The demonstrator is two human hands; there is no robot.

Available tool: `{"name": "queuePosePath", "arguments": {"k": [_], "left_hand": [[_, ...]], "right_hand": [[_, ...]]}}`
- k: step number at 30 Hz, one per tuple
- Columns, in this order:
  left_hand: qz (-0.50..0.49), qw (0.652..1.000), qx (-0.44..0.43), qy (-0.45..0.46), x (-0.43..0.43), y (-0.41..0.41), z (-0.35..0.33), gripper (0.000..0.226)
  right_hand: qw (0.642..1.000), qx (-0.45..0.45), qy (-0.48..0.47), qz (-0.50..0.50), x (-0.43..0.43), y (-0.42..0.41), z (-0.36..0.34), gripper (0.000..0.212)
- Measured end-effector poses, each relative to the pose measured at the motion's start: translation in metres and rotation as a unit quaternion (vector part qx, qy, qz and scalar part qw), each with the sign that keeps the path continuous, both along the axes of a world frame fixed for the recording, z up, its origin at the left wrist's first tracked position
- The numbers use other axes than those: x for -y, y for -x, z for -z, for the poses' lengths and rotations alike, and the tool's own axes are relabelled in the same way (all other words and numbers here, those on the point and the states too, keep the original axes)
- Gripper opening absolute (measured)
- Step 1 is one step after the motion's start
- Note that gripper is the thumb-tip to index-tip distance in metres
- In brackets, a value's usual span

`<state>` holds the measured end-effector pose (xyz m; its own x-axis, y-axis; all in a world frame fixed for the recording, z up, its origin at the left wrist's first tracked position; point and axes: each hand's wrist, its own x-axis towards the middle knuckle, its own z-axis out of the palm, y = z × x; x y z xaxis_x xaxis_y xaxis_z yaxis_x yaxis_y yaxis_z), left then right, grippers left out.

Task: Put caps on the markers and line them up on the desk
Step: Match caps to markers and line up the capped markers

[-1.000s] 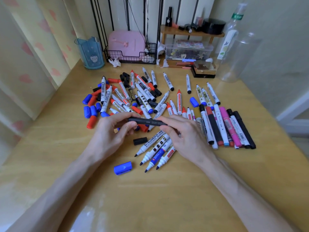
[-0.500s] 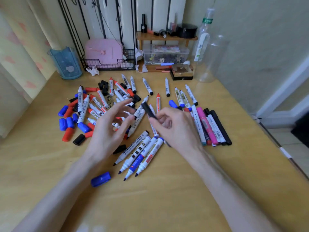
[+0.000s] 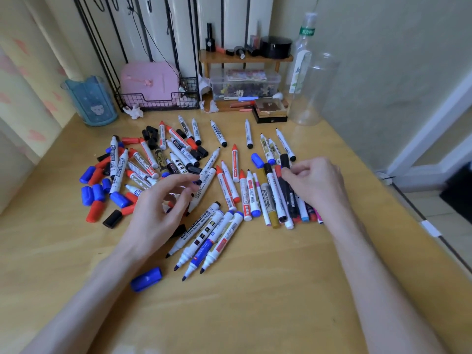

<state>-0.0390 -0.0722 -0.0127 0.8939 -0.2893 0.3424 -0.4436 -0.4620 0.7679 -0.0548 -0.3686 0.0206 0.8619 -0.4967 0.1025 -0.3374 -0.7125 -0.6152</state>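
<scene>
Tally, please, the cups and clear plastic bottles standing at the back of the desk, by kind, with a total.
Blue cup: 1
Clear bottles: 2, one tall with a green label, one wide
Total: 3

Soft daylight, faint desk (image 3: 255,302) glare, wide-angle edge warping, slight blur.
</scene>
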Motion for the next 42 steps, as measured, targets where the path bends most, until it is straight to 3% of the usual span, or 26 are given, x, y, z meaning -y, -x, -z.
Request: {"name": "queuePosePath", "arguments": {"k": [9, 16, 20, 24, 29, 34, 39, 42], "left_hand": [[0.0, 1.0, 0.008, 0.0, -0.006, -0.001, 0.003, 0.027], [-0.001, 1.0, 0.012, -0.004, -0.008, -0.003, 0.003, 0.026], [0.006, 0.999, 0.029, -0.012, 0.008, -0.016, -0.004, 0.025], [0.034, 0.998, 0.053, -0.021, 0.032, -0.032, -0.01, 0.025], [0.034, 0.998, 0.04, -0.026, 0.043, -0.042, -0.002, 0.026], [0.016, 0.999, 0.029, -0.034, 0.032, -0.045, -0.002, 0.024], [0.03, 0.994, 0.017, -0.102, -0.003, -0.042, -0.02, 0.014], [0.091, 0.98, -0.03, -0.172, -0.03, -0.027, -0.03, 0.008]], "right_hand": [[0.999, 0.028, 0.041, -0.021, -0.007, -0.005, 0.013, 0.022], [0.992, 0.126, 0.008, -0.024, 0.003, -0.028, 0.012, 0.027], [0.991, 0.107, -0.038, -0.065, 0.013, -0.053, 0.005, 0.038], [0.993, 0.1, -0.025, -0.052, 0.026, -0.077, 0.006, 0.039], [1.0, -0.005, -0.005, -0.008, 0.054, -0.105, 0.016, 0.042], [0.999, -0.045, 0.022, 0.011, 0.052, -0.126, 0.028, 0.03], [0.997, -0.017, 0.017, 0.067, 0.045, -0.13, 0.022, 0.022], [0.998, 0.061, 0.013, 0.003, 0.031, -0.114, 0.01, 0.018]]}}
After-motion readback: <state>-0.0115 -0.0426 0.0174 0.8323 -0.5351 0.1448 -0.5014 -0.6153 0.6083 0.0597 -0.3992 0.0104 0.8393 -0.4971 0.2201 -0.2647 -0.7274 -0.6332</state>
